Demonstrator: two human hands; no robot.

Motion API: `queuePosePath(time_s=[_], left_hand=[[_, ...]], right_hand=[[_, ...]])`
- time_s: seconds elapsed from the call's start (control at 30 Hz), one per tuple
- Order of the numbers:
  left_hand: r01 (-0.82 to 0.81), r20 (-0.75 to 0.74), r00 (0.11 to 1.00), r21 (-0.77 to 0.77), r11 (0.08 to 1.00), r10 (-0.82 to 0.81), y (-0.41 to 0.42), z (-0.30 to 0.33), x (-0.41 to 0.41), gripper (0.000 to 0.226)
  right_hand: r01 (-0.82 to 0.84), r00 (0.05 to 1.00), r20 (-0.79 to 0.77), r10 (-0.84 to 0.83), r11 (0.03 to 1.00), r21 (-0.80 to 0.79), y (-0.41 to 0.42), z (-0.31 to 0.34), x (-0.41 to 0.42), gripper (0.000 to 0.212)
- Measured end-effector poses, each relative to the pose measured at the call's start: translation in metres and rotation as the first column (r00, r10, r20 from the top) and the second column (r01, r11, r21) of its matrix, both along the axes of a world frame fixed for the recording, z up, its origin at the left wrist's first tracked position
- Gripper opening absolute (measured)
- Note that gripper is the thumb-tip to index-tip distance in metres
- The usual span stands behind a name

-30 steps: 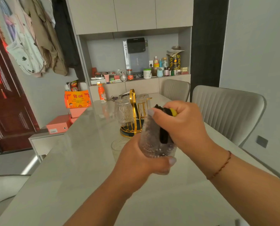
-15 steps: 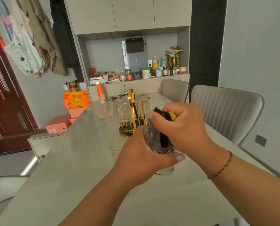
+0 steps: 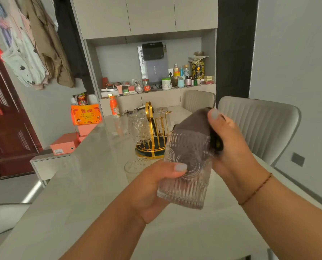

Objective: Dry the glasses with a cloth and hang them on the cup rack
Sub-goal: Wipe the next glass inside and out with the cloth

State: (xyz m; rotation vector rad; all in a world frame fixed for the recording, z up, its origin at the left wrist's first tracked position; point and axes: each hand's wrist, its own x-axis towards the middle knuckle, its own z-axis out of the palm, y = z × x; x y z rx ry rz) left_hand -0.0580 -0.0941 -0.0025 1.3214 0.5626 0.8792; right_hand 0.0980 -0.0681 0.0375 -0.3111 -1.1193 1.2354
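Both hands work one ribbed glass [image 3: 186,171] (clear, embossed): left hand [image 3: 152,190] grips, right hand [image 3: 225,145] pinches cloth [image 3: 192,122].

Clear ribbed glass [image 3: 186,173] with circle motifs, grey-brown cloth [image 3: 193,124], gold rack [image 3: 152,132] on a dark-green base, pale grey table [image 3: 81,194].

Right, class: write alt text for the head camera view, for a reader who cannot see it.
A person's left hand grips a clear ribbed glass over a pale table while the right hand pushes a grey-brown cloth into it. Behind stand a gold cup rack holding hung glasses and another glass upright on the table.
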Motion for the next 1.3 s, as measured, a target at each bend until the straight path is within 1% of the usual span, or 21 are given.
queuePosePath(time_s=[0.03, 0.07, 0.1, 0.13, 0.17, 0.23, 0.27, 0.33, 0.43, 0.5, 0.53, 0.6, 0.7, 0.8, 0.87, 0.93, 1.03, 1.1, 1.17, 1.3], left_hand=[[-0.005, -0.009, 1.0, 0.008, 1.0, 0.005, 0.0, -0.001, 0.0, 0.063], [-0.022, -0.014, 1.0, 0.02, 1.0, 0.022, -0.001, -0.001, -0.001, 0.061], [-0.062, -0.01, 0.998, 0.026, 0.998, 0.062, 0.0, 0.0, -0.002, 0.057], [-0.125, 0.005, 0.992, 0.021, 0.992, 0.125, 0.002, 0.0, -0.003, 0.055], [-0.205, 0.025, 0.979, 0.02, 0.979, 0.204, 0.005, 0.001, -0.004, 0.059], [-0.383, 0.069, 0.923, 0.043, 0.923, 0.38, 0.012, 0.003, -0.004, 0.079], [-0.456, 0.096, 0.888, 0.066, 0.888, 0.449, 0.015, 0.004, -0.004, 0.085], [-0.543, 0.127, 0.839, 0.126, 0.831, 0.529, 0.019, 0.004, -0.002, 0.084], [-0.595, 0.102, 0.802, 0.222, 0.772, 0.589, 0.017, -0.002, 0.005, 0.082], [-0.633, 0.097, 0.769, 0.252, 0.732, 0.632, 0.015, -0.007, 0.009, 0.083], [-0.638, 0.111, 0.764, 0.271, 0.72, 0.635, 0.013, -0.009, 0.011, 0.079], [-0.631, 0.131, 0.769, 0.312, 0.71, 0.626, 0.008, -0.012, 0.014, 0.074], [-0.653, 0.123, 0.741, 0.361, 0.666, 0.66, 0.006, -0.012, 0.016, 0.089], [-0.688, 0.087, 0.694, 0.373, 0.623, 0.714, 0.012, -0.011, 0.009, 0.09], [-0.693, 0.064, 0.677, 0.393, 0.604, 0.734, 0.015, -0.011, 0.003, 0.091], [-0.691, 0.055, 0.672, 0.405, 0.599, 0.739, 0.012, -0.012, 0.0, 0.092], [-0.67, 0.068, 0.702, 0.402, 0.624, 0.709, 0.003, -0.013, 0.004, 0.088], [-0.652, 0.075, 0.717, 0.422, 0.63, 0.693, 0.0, -0.012, 0.009, 0.084], [-0.658, 0.084, 0.708, 0.44, 0.611, 0.702, 0.001, -0.01, 0.01, 0.084], [-0.699, 0.073, 0.655, 0.435, 0.567, 0.752, 0.008, -0.007, 0.001, 0.086]], right_hand=[[0.043, 0.995, -0.081, -0.05, 0.996, -0.083, 0.002, 0.001, 0.003, 0.024], [0.09, 0.984, -0.137, -0.112, 0.983, -0.16, 0.004, 0.003, 0.007, 0.024], [0.134, 0.971, -0.167, -0.171, 0.968, -0.214, 0.007, 0.004, 0.012, 0.032], [0.171, 0.96, -0.173, -0.219, 0.951, -0.257, 0.009, 0.004, 0.015, 0.042], [0.211, 0.948, -0.169, -0.271, 0.928, -0.308, 0.009, 0.001, 0.017, 0.045], [0.278, 0.912, -0.16, -0.377, 0.857, -0.434, 0.007, -0.014, 0.014, 0.042], [0.304, 0.896, -0.153, -0.417, 0.827, -0.473, 0.002, -0.024, 0.01, 0.037], [0.345, 0.886, -0.111, -0.45, 0.801, -0.49, -0.016, -0.045, -0.004, 0.028], [0.375, 0.905, -0.004, -0.425, 0.803, -0.463, -0.043, -0.067, -0.023, 0.022], [0.34, 0.927, 0.01, -0.376, 0.827, -0.447, -0.053, -0.07, -0.027, 0.028], [0.313, 0.935, -0.007, -0.354, 0.836, -0.45, -0.054, -0.069, -0.027, 0.033], [0.207, 0.949, -0.122, -0.292, 0.864, -0.458, -0.052, -0.063, -0.026, 0.036], [0.052, 0.942, -0.266, -0.204, 0.872, -0.486, -0.05, -0.06, -0.033, 0.038], [-0.066, 0.927, -0.345, -0.149, 0.84, -0.538, -0.057, -0.067, -0.042, 0.036], [-0.059, 0.92, -0.353, -0.169, 0.832, -0.552, -0.06, -0.07, -0.04, 0.033], [-0.012, 0.921, -0.335, -0.2, 0.843, -0.538, -0.06, -0.069, -0.031, 0.032], [0.033, 0.941, -0.275, -0.196, 0.864, -0.502, -0.053, -0.063, -0.023, 0.039], [0.003, 0.946, -0.283, -0.157, 0.879, -0.477, -0.051, -0.061, -0.027, 0.047], [-0.036, 0.951, -0.285, -0.118, 0.875, -0.483, -0.051, -0.062, -0.032, 0.052], [-0.127, 0.948, -0.313, -0.052, 0.842, -0.524, -0.061, -0.066, -0.035, 0.043]])
